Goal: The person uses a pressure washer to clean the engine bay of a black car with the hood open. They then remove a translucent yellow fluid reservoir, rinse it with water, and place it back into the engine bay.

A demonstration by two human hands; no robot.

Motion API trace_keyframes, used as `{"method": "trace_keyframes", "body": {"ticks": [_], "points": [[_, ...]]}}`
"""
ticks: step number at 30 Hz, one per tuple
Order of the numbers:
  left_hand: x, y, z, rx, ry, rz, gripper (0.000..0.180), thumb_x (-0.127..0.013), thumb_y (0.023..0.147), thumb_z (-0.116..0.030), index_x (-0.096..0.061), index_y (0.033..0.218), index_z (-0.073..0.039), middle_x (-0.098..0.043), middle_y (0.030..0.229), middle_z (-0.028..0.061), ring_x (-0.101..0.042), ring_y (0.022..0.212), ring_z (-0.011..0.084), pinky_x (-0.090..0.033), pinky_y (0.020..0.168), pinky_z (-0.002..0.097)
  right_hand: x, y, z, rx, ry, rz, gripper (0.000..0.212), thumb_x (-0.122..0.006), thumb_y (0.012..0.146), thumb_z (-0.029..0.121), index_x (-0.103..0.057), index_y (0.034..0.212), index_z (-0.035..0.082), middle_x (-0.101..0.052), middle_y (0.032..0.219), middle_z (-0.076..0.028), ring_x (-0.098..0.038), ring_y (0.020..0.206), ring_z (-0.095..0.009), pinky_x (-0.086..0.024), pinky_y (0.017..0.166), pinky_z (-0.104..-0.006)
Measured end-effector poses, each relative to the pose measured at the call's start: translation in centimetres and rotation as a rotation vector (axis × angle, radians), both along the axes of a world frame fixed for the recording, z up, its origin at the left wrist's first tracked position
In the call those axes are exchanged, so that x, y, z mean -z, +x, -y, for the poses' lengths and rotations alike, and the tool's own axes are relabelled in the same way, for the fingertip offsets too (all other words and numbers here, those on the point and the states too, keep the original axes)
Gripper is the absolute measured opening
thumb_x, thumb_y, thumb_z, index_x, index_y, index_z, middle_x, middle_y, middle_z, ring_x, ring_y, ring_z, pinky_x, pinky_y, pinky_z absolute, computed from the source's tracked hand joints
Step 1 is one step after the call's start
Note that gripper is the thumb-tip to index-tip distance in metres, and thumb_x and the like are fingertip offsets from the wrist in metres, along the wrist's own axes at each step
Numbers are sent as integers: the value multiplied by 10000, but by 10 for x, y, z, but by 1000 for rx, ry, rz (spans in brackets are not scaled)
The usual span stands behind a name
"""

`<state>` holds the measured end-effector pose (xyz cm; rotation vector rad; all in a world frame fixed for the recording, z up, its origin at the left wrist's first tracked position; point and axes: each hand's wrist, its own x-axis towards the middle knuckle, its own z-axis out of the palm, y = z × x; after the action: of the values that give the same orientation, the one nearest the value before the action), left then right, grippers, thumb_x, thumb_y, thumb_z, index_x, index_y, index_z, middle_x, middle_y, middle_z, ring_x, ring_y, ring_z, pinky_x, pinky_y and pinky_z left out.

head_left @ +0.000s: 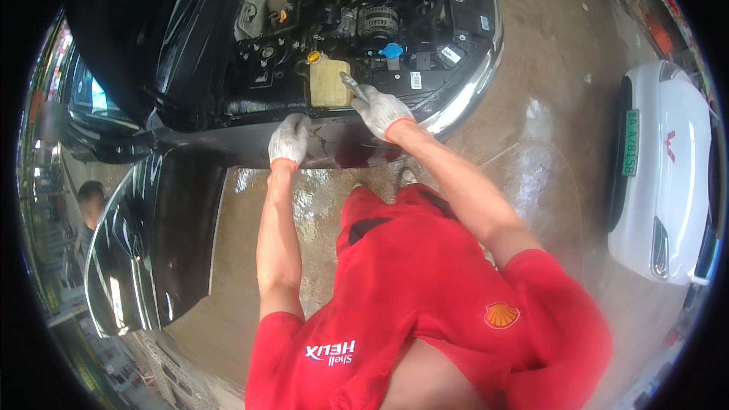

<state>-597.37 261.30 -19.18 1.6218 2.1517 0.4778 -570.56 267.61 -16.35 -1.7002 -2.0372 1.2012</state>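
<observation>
Nearest the camera in the head view, a red shirt (pixel 418 281) is worn by the person, whose bare forearms are stretched toward the open engine bay of a black car. White knitted gloves with orange cuffs are worn. By the right hand (pixel 381 114), fingers closed, a grey tool (pixel 353 85) is gripped, its end pointed away from the person and seen over the right side of a pale yellow reservoir (pixel 329 87); whether the two are touching cannot be told. The left hand (pixel 288 140) is placed at the edge of the black fender (pixel 250 143), its fingers curled; whether anything is held in it cannot be told. The reservoir, topped by a yellow cap (pixel 314 57), is set near the fender edge, between the left hand and a blue cap (pixel 392 51). Beyond it, a ribbed metal alternator (pixel 378 21) is seen. At left, a car door (pixel 182 235) is swung open; at right, a white car (pixel 668 205) is parked on the wet floor (pixel 531 159).
</observation>
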Motion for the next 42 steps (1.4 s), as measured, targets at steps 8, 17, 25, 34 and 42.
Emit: {"method": "trace_keyframes", "body": {"ticks": [8,17,25,34,42], "points": [[27,-46,-119,89,-51,-95,388,-583,1050,-403,-739,1267,-122,-750,1262,211,-675,1214,441,-529,1038,515,17,-61,-48,37,10,-32,512,-560,1069,470,-629,1367,59,-752,1164,-288,-702,1122,-494,-559,947,-565],[34,-119,-167,-16,-8,84,393,-620,1058,-385,-751,1273,-84,-779,1229,191,-722,1199,368,-544,1028,451,19,-141,-56,-56,-34,-14,548,-510,1081,476,-596,1414,49,-735,1233,-277,-686,1176,-472,-527,1016,-536],[49,-56,-212,333,-133,-326,661,-587,1035,-582,-602,1455,-72,-702,1359,257,-656,1291,434,-532,1065,520,25,-71,-5,263,-118,23,591,-517,1080,486,-528,1516,87,-735,1224,-300,-687,1186,-481,-537,1026,-541],[79,-12,-275,472,-246,-531,605,-459,1037,-572,-657,1257,-45,-747,1240,302,-729,1163,470,-554,995,594,21,11,82,540,-83,-26,501,-566,1086,427,-606,1403,41,-751,1131,-297,-719,1087,-490,-550,951,-526],[106,-9,-274,173,-161,-509,605,-395,1036,-605,-640,1204,-78,-795,1115,246,-774,1018,470,-603,884,605,16,23,109,641,-118,-168,426,-553,1091,402,-652,1352,81,-782,1072,-236,-735,1068,-448,-545,965,-511]]}}
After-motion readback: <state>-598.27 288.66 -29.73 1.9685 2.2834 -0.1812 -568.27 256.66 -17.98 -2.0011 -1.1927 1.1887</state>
